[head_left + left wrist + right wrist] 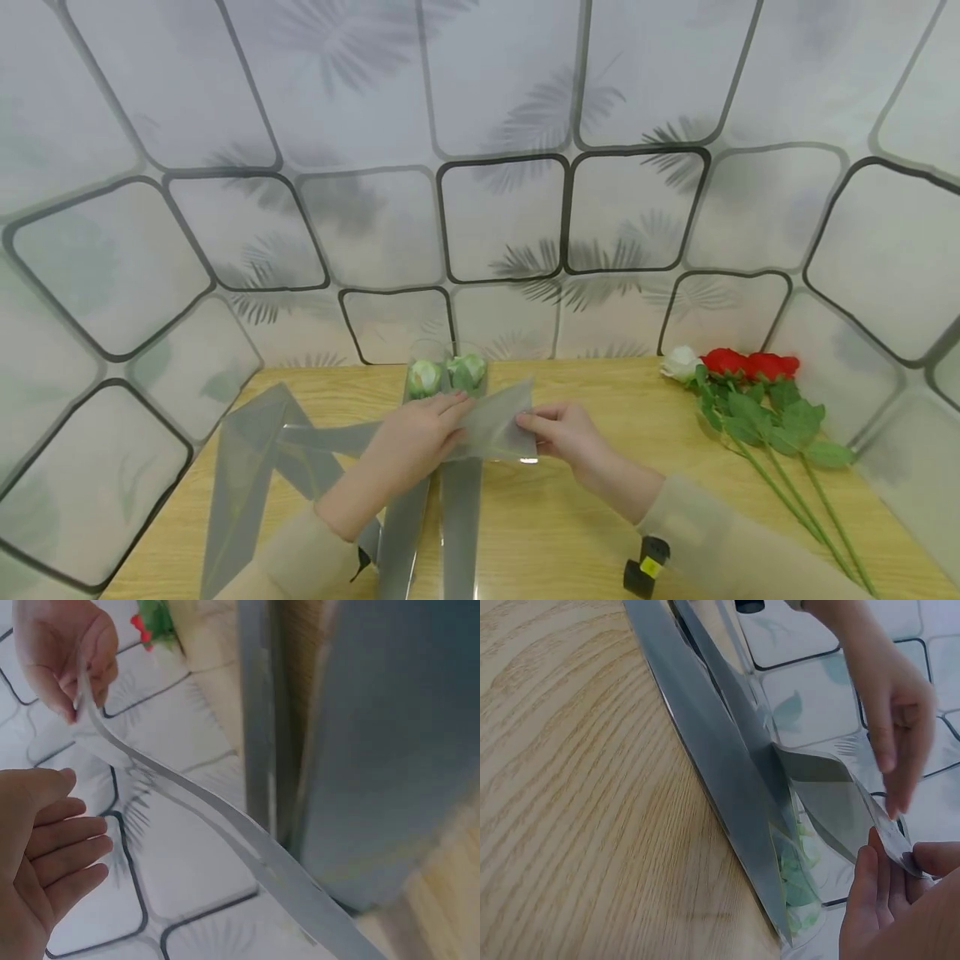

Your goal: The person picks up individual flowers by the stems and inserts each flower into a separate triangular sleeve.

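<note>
My right hand [573, 437] pinches the open end of a grey, translucent flower sleeve [498, 417] between thumb and fingers. In the right wrist view the mouth of this sleeve [832, 791] gapes apart. My left hand [416, 437] is beside the same sleeve; in the left wrist view its fingers [71, 840] are loosely bent with nothing between them. Behind my hands, two whitish-green roses [425, 379] [467, 371] lie side by side in clear-topped grey sleeves [461, 521]. My left forearm partly hides the held sleeve's long tail.
More flat grey sleeves [243, 475] lie folded across the table's left side. At the right are one white rose [681, 364] and red roses [772, 367] with leafy green stems. A black strap device [647, 567] sits on my right wrist. A patterned backdrop [502, 217] encloses the wooden table [592, 517].
</note>
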Motion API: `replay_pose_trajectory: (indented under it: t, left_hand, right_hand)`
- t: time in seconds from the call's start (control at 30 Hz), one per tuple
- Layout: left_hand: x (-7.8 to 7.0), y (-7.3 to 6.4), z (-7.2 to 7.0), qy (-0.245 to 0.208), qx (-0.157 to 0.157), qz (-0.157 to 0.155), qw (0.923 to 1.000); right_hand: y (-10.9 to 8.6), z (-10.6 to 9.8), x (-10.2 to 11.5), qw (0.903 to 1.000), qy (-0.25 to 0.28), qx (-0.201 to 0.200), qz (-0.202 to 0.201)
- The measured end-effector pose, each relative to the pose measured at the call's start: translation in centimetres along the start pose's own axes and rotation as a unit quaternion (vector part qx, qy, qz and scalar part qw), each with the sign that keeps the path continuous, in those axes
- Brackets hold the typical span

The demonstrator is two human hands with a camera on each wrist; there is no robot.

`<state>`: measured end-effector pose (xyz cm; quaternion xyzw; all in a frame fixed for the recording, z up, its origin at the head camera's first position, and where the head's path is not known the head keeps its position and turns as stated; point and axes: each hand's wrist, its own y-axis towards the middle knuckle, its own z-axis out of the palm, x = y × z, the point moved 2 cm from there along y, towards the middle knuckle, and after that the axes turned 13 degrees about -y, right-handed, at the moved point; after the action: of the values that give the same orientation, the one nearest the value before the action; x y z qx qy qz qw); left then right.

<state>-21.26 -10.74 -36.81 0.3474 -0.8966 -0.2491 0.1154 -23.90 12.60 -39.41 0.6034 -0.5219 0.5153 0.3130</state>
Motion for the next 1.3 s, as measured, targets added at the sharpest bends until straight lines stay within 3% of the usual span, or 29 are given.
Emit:
replay_pose_trajectory:
  t: [0.23, 0.37, 0.67, 1.03, 1.3]
  left_hand:
    - [-1.8, 1.9, -0.3, -0.073, -0.062, 0.019, 0.9952]
    - [-2.6, 2.4, -0.1, -0.105, -0.067, 0.026, 0.9919]
    - [-3.8, 2.7, 1.4, -0.121, -0.064, 0.054, 0.9892]
    - [-4.3, 3.1, 1.9, -0.138, -0.042, 0.014, 0.9894]
    - [-4.0, 2.6, 2.4, -0.151, -0.035, -0.008, 0.9879]
  right_hand:
    - [-0.8, 0.6, 0.2, 0.9996, 0.01, 0.021, -0.017]
    - [-1.3, 0.9, 0.2, 0.9993, 0.017, 0.032, -0.012]
    - [-1.8, 1.1, 0.2, 0.9994, 0.022, 0.024, -0.009]
    - [-1.9, 0.8, 0.3, 0.9991, 0.03, 0.025, -0.015]
    - [-1.8, 0.4, 0.2, 0.9994, 0.01, 0.022, -0.025]
